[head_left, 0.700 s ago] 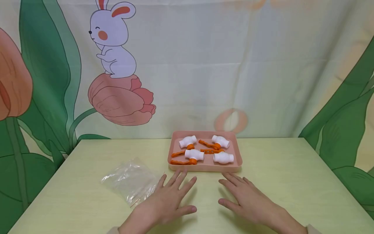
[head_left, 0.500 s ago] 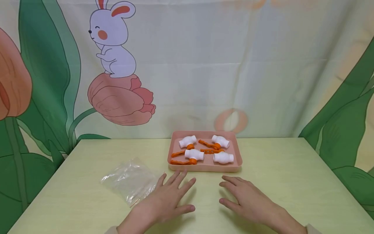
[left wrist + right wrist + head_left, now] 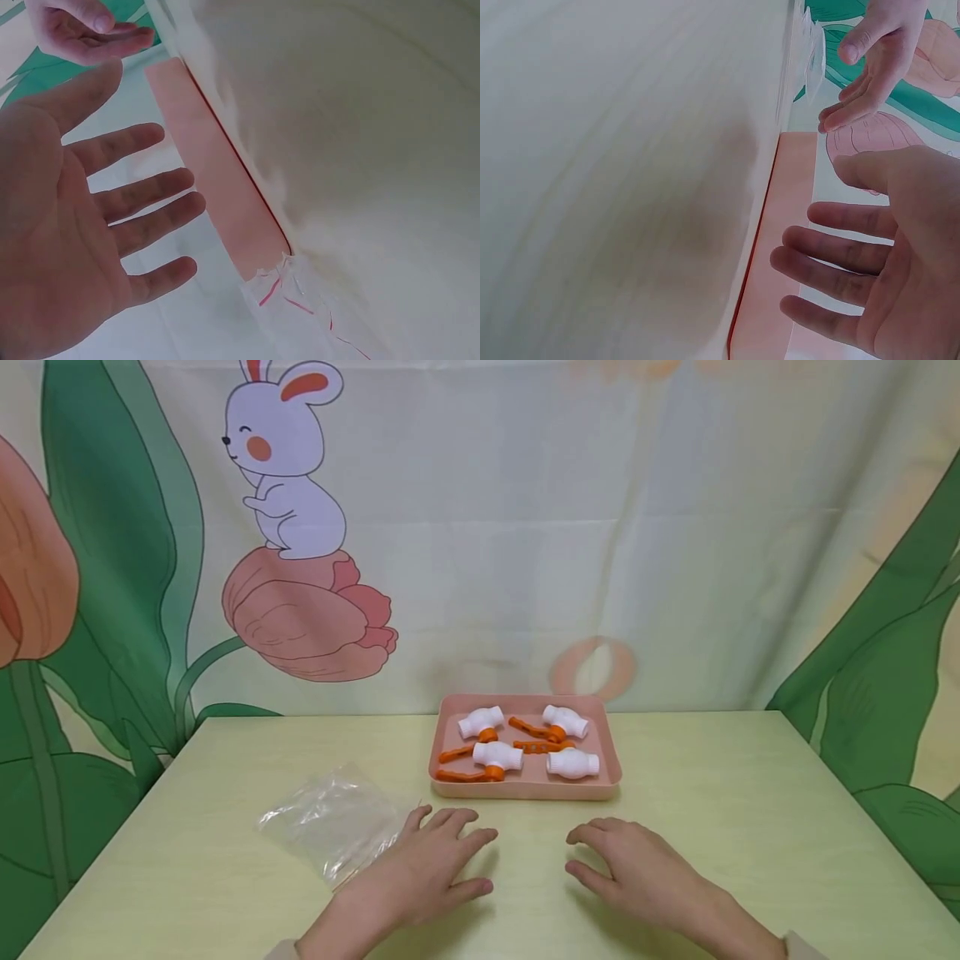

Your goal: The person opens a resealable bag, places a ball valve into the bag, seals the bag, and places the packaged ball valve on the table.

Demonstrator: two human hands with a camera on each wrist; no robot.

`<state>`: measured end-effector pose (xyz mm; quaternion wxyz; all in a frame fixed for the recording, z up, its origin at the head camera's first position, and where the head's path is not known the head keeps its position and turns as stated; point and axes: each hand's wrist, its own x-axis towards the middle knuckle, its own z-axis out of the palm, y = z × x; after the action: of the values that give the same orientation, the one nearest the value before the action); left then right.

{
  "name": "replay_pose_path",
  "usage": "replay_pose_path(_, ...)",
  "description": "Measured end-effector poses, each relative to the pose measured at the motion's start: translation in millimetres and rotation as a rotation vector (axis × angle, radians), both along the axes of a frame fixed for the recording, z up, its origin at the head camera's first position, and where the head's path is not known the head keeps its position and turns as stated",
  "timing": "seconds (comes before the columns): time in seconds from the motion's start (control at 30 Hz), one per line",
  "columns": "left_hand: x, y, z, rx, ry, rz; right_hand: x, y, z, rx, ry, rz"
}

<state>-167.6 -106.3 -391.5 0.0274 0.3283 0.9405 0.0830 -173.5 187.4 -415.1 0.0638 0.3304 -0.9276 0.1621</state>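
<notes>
1. In the pink tray, at the far side of the counter, four white fittings are found, each with an orange lever at or beside it: front left, back left, back right and front right.
2. Handling, as judged: the white fittings are taken to be of hard plastic, light, stiff and not readily broken. Some slip or roll is to be expected on the rounded middles; the ribbed ends should be gripped more securely. Hold is best taken across the white body, since a fitting lifted by its lever could be swung or turned.
3. Crowding is noted at the left of the tray, where the front left fitting is laid close to the lever of the one behind it. Snagging is thought possible there.
4. The tray is low-walled and its contents are lying loose, unsorted. It could be steadied by its rim.
5. Left of the tray, a clear bag is laid flat on the counter. No contents can be made out. It is judged very light, limp and slippery, best pinched at an edge.
6. The left hand is held near the bag, fingers spread and slightly bent; nothing is gripped.
7. The right hand is likewise unladen, fingers loosely bent, thumb held apart, short of the tray.
</notes>
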Motion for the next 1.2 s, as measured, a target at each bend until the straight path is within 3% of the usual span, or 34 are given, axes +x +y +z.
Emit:
replay_pose_path(0.27,-2.8,-4,2.6,0.046,0.048,-0.010,1.0,3,0.9,-0.003,-0.014,-0.015)
replay_pose_path(0.5,-5.4,-14,7.5,0.101,0.047,-0.001,-0.2,4,2.6,-0.007,-0.041,-0.012)
replay_pose_path(0.77,-7.5,-31,11.2,0.143,0.038,0.072,-1.8,6,3.5,-0.004,-0.055,0.008)
replay_pose_path(1.2,-9.5,-59,14.1,0.102,-0.018,0.221,-2.4,7,3.4,0.016,-0.078,-0.002)
